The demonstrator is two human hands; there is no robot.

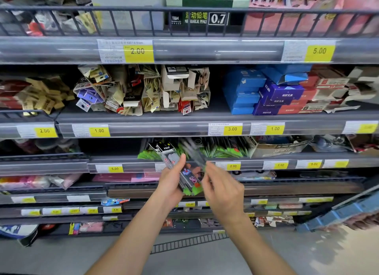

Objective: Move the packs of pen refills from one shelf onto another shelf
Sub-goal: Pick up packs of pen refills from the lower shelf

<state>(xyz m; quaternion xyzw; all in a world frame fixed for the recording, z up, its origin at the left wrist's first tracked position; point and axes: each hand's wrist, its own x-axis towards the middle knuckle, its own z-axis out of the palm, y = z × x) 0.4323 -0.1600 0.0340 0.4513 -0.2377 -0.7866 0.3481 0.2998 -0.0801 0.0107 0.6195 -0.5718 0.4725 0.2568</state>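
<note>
My left hand (171,182) grips a bundle of pen refill packs (185,177), clear sleeves with black headers and green ends, held tilted in front of the shelves. My right hand (222,187) is beside it and pinches one more refill pack (193,153), which is blurred and slants up to the left toward the shelf. More refill packs with green ends (221,150) lie on the third shelf (127,159), just behind my hands. The left half of that shelf is dark and bare.
Above, a shelf (143,119) holds torn cardboard boxes of small packs and blue and red boxes (266,92). A cardboard box (274,149) sits right of the green packs. Lower shelves carry mixed stationery. A wire divider (188,243) lies near the floor.
</note>
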